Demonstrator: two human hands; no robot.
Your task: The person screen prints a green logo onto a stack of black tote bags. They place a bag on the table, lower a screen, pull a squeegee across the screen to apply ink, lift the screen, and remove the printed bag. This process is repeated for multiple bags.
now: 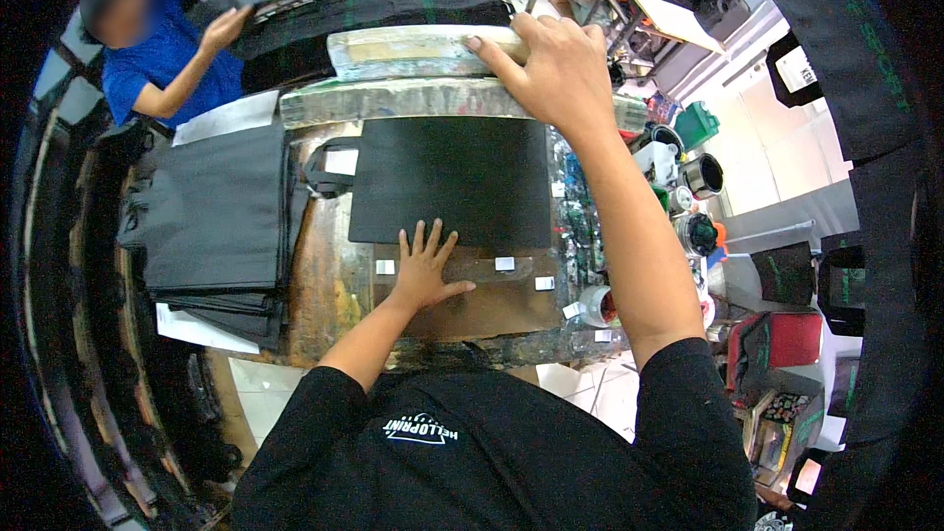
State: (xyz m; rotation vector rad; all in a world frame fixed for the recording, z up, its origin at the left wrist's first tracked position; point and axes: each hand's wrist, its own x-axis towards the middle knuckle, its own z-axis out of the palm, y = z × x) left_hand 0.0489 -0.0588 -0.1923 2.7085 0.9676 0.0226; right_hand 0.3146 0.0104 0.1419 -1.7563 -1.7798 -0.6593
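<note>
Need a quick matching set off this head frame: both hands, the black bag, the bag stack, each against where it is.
1 left hand
2 right hand
3 black bag
4 bag stack

A on the raised frame's edge at the far side
B flat at the bag's near edge
C left of the work board
D spread on the board, centre

Pairs: 1-B, 2-A, 3-D, 4-C

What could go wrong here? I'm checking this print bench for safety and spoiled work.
1. The left hand lies flat on the near edge of the black bag; if the frame gripped by the right hand came down, the fingers might get caught.
2. The bench is smeared with ink, which could stain the bag.
3. Open pots crowd the right elbow and could tip.
</note>
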